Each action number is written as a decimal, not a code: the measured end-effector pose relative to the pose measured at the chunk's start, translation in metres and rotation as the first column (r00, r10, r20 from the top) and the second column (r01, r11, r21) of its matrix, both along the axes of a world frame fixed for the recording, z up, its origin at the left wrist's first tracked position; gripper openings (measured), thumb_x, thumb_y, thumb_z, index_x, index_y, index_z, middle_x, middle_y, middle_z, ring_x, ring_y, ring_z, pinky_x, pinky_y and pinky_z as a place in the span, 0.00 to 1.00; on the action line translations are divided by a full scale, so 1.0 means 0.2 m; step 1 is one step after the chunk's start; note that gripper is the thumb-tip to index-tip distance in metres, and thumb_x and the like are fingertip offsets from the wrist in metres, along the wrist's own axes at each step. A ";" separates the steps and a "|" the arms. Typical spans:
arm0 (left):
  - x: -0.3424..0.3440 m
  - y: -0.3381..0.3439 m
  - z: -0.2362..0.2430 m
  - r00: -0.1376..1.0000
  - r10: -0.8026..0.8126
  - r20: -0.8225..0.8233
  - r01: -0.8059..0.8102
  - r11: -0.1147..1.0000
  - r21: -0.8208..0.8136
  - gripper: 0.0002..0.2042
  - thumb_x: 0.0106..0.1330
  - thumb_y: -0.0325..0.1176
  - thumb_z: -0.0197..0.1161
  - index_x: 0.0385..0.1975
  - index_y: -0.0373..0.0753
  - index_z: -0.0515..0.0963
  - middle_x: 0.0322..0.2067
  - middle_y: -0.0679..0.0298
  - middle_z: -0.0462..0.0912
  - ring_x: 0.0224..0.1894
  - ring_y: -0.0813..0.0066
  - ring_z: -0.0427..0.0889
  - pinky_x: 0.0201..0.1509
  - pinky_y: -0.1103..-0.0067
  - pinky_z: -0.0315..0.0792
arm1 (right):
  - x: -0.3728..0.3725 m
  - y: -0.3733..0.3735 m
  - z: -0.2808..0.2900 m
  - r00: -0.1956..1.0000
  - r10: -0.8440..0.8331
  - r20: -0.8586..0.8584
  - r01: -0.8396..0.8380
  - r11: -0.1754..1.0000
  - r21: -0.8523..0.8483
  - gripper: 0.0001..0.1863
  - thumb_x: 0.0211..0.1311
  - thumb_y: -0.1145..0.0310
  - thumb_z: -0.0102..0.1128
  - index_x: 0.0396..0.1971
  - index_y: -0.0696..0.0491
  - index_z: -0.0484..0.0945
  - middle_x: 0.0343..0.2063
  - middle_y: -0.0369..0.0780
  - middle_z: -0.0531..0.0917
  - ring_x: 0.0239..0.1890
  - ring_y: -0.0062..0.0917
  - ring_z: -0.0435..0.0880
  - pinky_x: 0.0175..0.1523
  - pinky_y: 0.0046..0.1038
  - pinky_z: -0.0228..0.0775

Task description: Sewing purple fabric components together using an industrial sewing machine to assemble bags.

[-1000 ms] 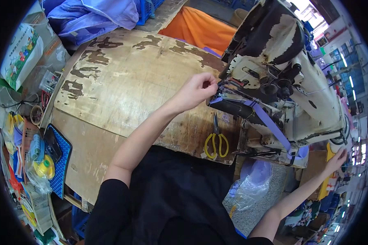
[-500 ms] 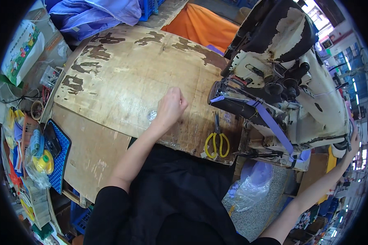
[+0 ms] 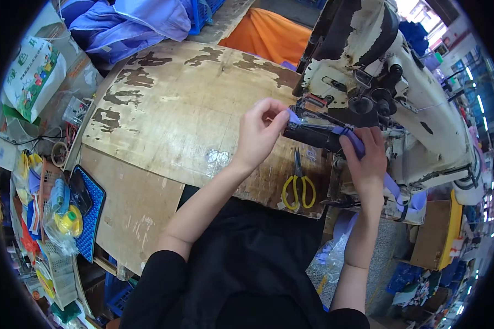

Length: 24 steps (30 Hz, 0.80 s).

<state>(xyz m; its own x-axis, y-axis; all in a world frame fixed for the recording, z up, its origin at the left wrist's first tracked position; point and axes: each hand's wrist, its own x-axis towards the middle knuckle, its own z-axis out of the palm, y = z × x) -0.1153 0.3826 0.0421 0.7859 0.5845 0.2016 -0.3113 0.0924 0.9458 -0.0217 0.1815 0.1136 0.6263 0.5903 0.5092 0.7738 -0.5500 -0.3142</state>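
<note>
At the black cylinder arm point(image 3: 313, 136) of the worn white sewing machine point(image 3: 400, 93), we cannot make out the needle area, which lies hidden behind the two hands and the arm itself. The machine's far end is cut off by the dark rim of the view. At the left edge, clear plastic bags point(image 3: 60, 219) hold small yellow and blue items that we cannot identify. The left hand point(image 3: 260, 134) is nearly closed, thumb and fingertips pinching the end of the purple strap point(image 3: 352, 140) at the arm's left tip. The right hand point(image 3: 366, 159) is curled over the strap where it crosses the arm. Yellow-handled scissors point(image 3: 298, 186) lie on the scuffed wooden table point(image 3: 186, 109), just below the arm.
</note>
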 end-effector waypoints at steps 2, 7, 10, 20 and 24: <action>0.06 -0.03 0.03 0.997 0.066 -0.045 -0.068 0.997 -0.039 0.06 0.64 0.22 0.59 0.38 0.33 0.81 0.34 0.65 0.80 0.31 0.81 0.75 0.35 0.85 0.69 | 0.01 0.02 -0.01 0.998 -0.009 -0.055 0.009 1.000 0.003 0.06 0.61 0.71 0.62 0.34 0.58 0.79 0.38 0.39 0.79 0.32 0.30 0.75 0.38 0.26 0.67; 0.07 -0.07 0.05 0.982 0.179 -0.055 -0.176 0.982 0.064 0.08 0.66 0.23 0.58 0.42 0.34 0.81 0.35 0.66 0.78 0.34 0.81 0.74 0.39 0.86 0.70 | 0.01 0.01 -0.03 0.984 0.011 -0.176 0.006 0.995 0.096 0.07 0.61 0.71 0.62 0.30 0.60 0.78 0.38 0.39 0.79 0.33 0.29 0.74 0.39 0.26 0.66; 0.03 -0.11 0.04 0.974 0.226 -0.016 -0.218 0.956 0.196 0.10 0.65 0.22 0.58 0.44 0.34 0.81 0.38 0.64 0.78 0.33 0.80 0.74 0.39 0.85 0.69 | 0.00 -0.04 -0.04 0.968 0.051 -0.244 -0.006 0.983 0.183 0.07 0.60 0.72 0.63 0.29 0.61 0.78 0.39 0.39 0.79 0.34 0.28 0.74 0.39 0.26 0.66; -0.12 0.22 -0.16 0.994 0.090 -0.058 -0.086 0.995 0.055 0.13 0.66 0.23 0.56 0.50 0.35 0.78 0.36 0.64 0.79 0.32 0.80 0.77 0.34 0.85 0.73 | -0.28 0.02 -0.26 0.990 0.140 0.032 -0.137 0.852 0.505 0.07 0.54 0.81 0.55 0.33 0.57 0.78 0.37 0.47 0.81 0.40 0.38 0.78 0.48 0.32 0.70; -0.31 0.75 -0.31 0.933 0.268 -0.240 -0.197 0.939 0.282 0.15 0.61 0.22 0.57 0.49 0.34 0.78 0.36 0.63 0.80 0.29 0.78 0.78 0.33 0.84 0.74 | -0.38 0.30 -0.65 0.871 0.327 -0.367 -0.264 0.941 0.211 0.09 0.58 0.74 0.59 0.38 0.59 0.78 0.47 0.46 0.78 0.47 0.37 0.77 0.54 0.32 0.69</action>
<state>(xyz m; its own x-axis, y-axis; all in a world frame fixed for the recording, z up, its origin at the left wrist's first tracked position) -0.1775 0.5321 -0.0192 0.6787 0.7159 0.1638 -0.0244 -0.2010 0.9793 -0.0979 0.2411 -0.0156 0.6004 0.7162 0.3558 0.6892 -0.2377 -0.6845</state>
